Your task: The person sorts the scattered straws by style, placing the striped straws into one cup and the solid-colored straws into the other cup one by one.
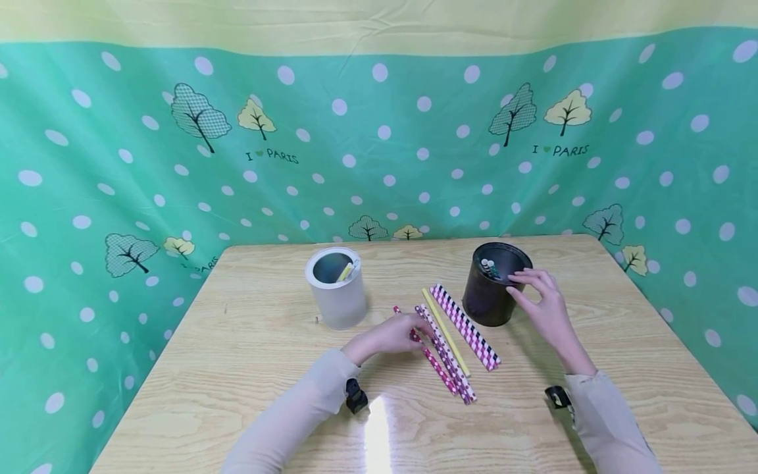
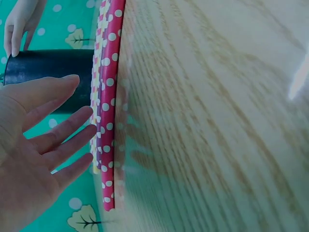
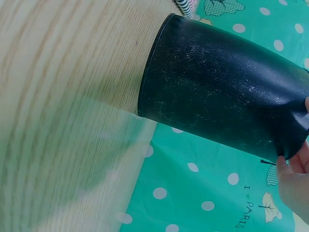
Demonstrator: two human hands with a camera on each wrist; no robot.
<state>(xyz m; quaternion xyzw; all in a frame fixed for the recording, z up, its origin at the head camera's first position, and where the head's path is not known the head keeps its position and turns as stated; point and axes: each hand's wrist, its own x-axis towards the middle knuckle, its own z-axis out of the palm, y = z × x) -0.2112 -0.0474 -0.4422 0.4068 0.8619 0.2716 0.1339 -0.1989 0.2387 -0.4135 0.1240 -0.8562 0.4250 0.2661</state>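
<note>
Several patterned paper straws lie slanted on the table. My left hand (image 1: 403, 332) is over the near ones, fingers extended at a red polka-dot straw (image 1: 441, 372) and gripping none of them. Beside it are purple-and-white dotted straws (image 1: 453, 359), then a plain yellow straw (image 1: 453, 339) and pink and black checked straws (image 1: 468, 329). A black cylindrical holder (image 1: 488, 303) stands upright behind them, with striped straws (image 1: 490, 268) inside. My right hand (image 1: 547, 309) pinches this holder's rim, thumb outside and fingers over the edge. The right wrist view shows the thumb against the black wall (image 3: 217, 87).
Back left on the wooden table (image 1: 254, 342) stands a white cylindrical holder (image 1: 340, 303) with a yellow straw (image 1: 345, 271) and others in it. A green dotted curtain (image 1: 379, 184) hangs behind the table and along both sides.
</note>
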